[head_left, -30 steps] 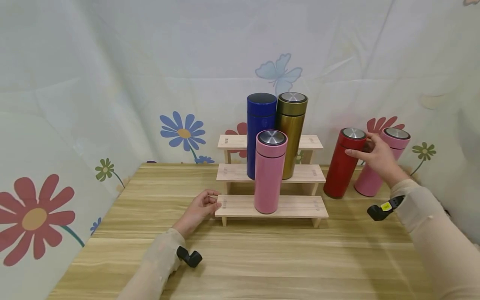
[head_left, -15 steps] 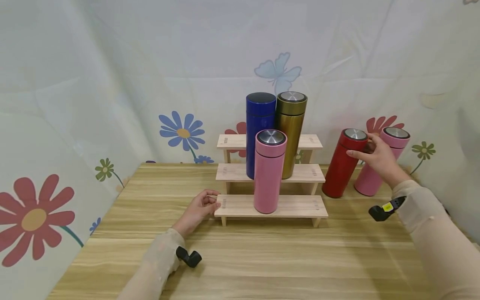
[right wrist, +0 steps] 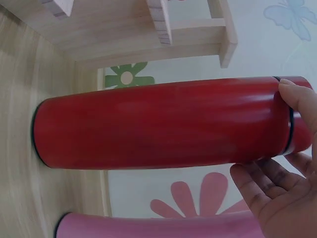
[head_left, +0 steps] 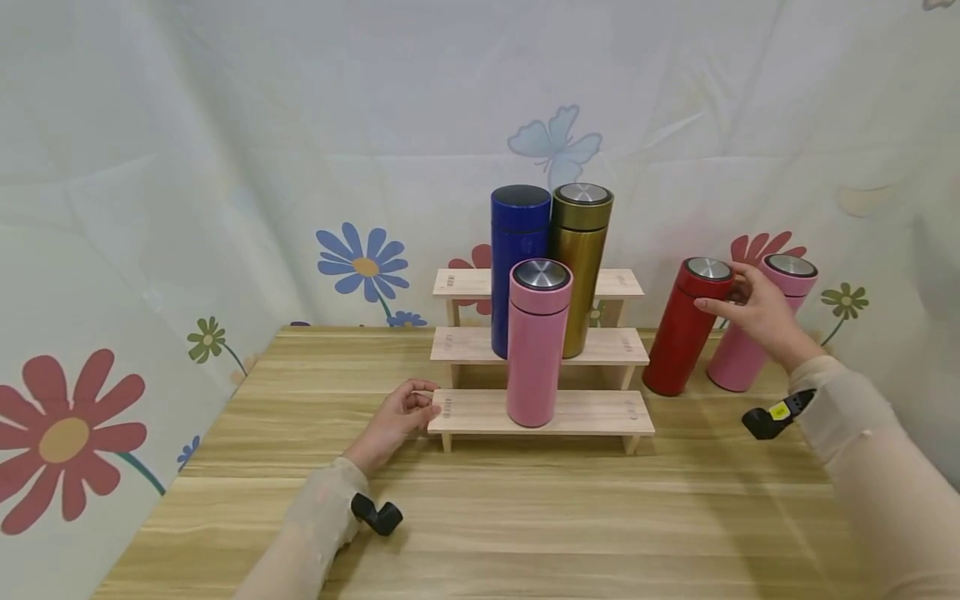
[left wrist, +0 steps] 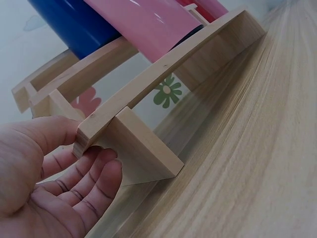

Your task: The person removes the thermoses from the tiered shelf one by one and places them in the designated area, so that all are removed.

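Note:
In the head view my left hand (head_left: 396,421) pinches the left end of the lowest step of a three-step wooden display stand (head_left: 457,408). The left wrist view shows the thumb (left wrist: 54,131) over the step's edge and the fingers curled below. At the right, my right hand (head_left: 761,312) grips a red thermos (head_left: 681,337) near its lid, thumb in front and other fingers behind. The thermos stands upright on the table, just right of the stand. In the right wrist view the red thermos (right wrist: 158,124) appears sideways, its base at the wooden surface.
A pink thermos (head_left: 536,358) stands on the lowest step. Behind it, a blue thermos (head_left: 519,250) and a gold thermos (head_left: 581,267) stand side by side on the middle step. Another pink thermos (head_left: 738,362) is right of the red one. A flowered cloth (head_left: 225,167) hangs behind the table.
My right wrist has shifted very slightly to the right. Both hands keep their holds, and the thermoses and stand stay in place.

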Available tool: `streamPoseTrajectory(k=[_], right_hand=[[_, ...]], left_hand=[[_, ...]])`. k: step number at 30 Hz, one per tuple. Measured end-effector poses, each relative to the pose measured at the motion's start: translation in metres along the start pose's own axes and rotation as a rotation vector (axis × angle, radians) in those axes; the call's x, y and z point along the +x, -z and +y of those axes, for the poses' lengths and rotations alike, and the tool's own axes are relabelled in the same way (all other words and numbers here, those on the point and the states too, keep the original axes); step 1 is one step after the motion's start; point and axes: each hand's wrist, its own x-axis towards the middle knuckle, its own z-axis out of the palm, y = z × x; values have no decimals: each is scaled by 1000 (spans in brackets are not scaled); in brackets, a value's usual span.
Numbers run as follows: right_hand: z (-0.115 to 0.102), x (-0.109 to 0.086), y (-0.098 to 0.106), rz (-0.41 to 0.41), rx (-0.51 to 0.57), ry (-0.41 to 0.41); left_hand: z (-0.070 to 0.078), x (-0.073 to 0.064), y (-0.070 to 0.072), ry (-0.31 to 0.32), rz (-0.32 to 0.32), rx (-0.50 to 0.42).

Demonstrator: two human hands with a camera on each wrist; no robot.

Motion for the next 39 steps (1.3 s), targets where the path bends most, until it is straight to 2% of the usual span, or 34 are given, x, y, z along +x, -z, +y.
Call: streamPoseTrajectory(k=[5, 10, 23, 31, 34, 39], right_hand=[[-1, -1, 9, 29, -62, 31], [-5, -3, 18, 35, -64, 60], [-32, -6, 43, 35, -119, 91], [-52, -2, 49, 45, -142, 119], [-60, 1, 49, 43, -157, 131], [-75, 3, 48, 28, -178, 159]], left_hand=[[0, 0, 0, -6, 2, 2], [1, 0, -1, 6, 8, 1], [-1, 1, -2, 27, 10, 0], [-4, -3, 0, -68, -19, -35], [-3, -2, 0, -48, -16, -27], [-1, 1, 0, 21, 1, -5]])
